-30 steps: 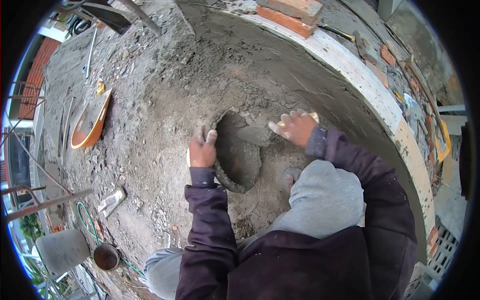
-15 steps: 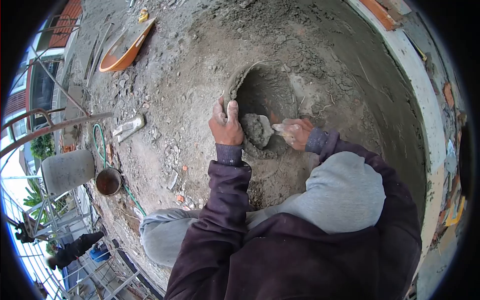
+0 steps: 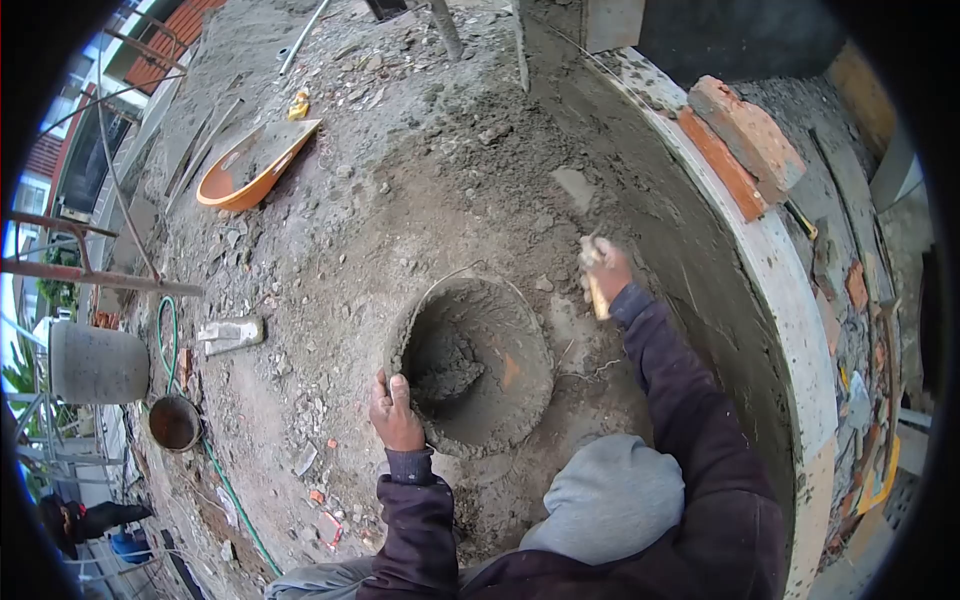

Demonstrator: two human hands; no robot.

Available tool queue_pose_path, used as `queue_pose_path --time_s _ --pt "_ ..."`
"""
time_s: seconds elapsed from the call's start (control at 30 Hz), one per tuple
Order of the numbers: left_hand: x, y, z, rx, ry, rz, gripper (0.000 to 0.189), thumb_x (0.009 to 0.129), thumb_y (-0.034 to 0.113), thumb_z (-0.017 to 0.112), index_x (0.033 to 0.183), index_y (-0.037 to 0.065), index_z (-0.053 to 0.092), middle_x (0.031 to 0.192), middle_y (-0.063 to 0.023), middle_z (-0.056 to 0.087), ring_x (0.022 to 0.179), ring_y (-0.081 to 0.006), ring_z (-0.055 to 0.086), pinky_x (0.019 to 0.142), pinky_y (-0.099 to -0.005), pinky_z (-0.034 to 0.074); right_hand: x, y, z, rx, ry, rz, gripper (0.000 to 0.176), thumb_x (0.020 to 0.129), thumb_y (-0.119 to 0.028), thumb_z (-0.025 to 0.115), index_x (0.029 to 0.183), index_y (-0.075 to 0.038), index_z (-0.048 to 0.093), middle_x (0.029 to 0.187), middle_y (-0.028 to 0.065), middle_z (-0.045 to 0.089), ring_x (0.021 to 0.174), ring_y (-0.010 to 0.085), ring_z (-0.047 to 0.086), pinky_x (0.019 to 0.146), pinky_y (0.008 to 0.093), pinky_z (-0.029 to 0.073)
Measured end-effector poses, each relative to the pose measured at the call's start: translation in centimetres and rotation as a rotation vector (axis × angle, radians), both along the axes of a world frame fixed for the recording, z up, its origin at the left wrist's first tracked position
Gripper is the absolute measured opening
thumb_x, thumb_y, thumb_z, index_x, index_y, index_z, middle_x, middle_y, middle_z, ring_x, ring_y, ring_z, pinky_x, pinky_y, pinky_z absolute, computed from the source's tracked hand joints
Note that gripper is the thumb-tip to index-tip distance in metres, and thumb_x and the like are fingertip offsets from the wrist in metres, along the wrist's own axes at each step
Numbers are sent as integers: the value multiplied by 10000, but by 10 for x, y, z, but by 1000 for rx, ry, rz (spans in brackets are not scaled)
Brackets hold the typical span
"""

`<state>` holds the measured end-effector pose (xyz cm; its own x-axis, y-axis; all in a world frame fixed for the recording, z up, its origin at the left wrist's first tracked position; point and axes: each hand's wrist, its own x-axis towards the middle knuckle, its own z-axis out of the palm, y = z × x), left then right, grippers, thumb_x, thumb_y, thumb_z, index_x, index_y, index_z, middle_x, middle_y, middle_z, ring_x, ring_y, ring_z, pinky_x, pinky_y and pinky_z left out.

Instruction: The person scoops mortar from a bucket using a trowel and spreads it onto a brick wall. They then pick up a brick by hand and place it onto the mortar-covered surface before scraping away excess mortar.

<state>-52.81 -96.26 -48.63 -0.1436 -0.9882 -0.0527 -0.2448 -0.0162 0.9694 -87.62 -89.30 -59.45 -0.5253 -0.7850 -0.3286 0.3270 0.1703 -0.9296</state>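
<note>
A round mortar-caked bucket (image 3: 520,350) lies in front of me with its mouth toward the camera, and a lump of wet mortar (image 3: 450,375) sits inside. My left hand (image 3: 397,412) grips the bucket's left rim, thumb on the edge. Up and to the right of the bucket, my right hand (image 3: 606,270) is closed round the trowel's light handle (image 3: 599,300). The grey trowel blade (image 3: 574,188) appears beyond that hand, over rough mortar on the ground.
An orange scoop-like container (image 3: 245,190) lies upper left, above a grey float (image 3: 231,335). A rusty pot (image 3: 175,423), green hose (image 3: 235,500) and pale tub (image 3: 98,362) are at left. Bricks (image 3: 735,150) rest on the right-hand ledge. Another person (image 3: 90,522) is lower left.
My right hand has moved out of the bucket, up and away with the trowel. The view has shifted, showing more of the bucket's inside. My left hand stays on the rim.
</note>
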Motion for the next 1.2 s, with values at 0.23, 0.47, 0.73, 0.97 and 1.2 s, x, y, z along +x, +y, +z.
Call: queue_pose_path --time_s 0.23,0.47,0.73,0.97,1.2 --pt "-8 -10 -3 36 135 -34 364 860 193 484 1109 -69 447 953 -63 540 841 -92 486 753 -208 382 -69 16 20 67 -267 -312 290 800 -10 465 1086 -21 414 693 85 485 466 163 478 377 294 392" --pt "-14 -16 3 46 120 -168 358 853 205 498 1086 -64 468 938 -57 545 831 -92 490 745 -210 386 -20 114 68 -23 -33 -292 392 824 -67 475 1193 -14 354 712 77 493 475 129 494 369 250 410" --pt "3 -19 -11 -157 -133 -170 397 850 223 480 1092 -92 461 971 -113 542 888 -143 486 803 -255 376 18 68 36 106 -29 -257 249 854 -209 461 1055 -63 442 649 57 479 409 134 477 319 280 402" --pt "28 -29 -13 -108 -204 -217 424 857 242 471 1116 -92 441 937 -96 529 854 -144 476 784 -264 381 -79 -66 -78 -916 -756 -32 283 763 -232 480 908 7 523 817 235 550 596 382 542 507 529 420" --pt "7 -48 -3 -25 -81 -304 281 860 199 472 972 -57 506 862 -39 516 786 -104 451 719 -227 375 -73 57 -82 -108 -703 -329 262 757 -203 535 890 23 524 606 154 525 470 322 538 381 456 421"
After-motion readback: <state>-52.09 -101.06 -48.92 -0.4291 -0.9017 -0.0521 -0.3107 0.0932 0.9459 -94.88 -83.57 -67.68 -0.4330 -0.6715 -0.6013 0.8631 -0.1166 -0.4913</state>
